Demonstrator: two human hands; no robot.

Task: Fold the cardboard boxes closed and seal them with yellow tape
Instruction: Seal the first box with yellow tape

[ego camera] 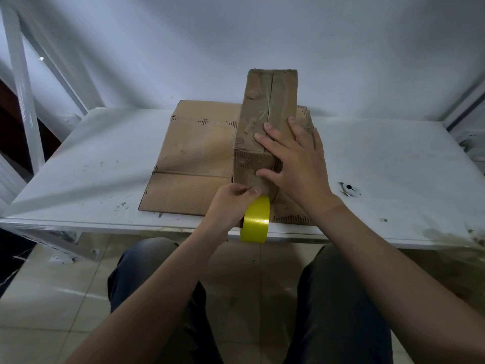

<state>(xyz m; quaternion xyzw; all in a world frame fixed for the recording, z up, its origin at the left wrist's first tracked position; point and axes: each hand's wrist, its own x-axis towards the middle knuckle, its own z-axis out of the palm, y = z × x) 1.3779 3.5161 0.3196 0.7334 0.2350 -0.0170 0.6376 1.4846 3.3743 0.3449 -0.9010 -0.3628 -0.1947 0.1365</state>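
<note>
Cardboard box (265, 114): flaps folded shut, seam untaped, lying on a flat cardboard sheet (194, 143) on the table (91, 179) | left hand (231, 203) pinches the yellow tape roll (256, 222) at the box's near end | right hand (299, 164) spread, pressing the top | step: likely starting the first strip | next: stick the end down, pull along the seam

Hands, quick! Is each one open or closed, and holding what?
Left hand: closed, holding the tape.
Right hand: open, pressing flat on the box.
</note>
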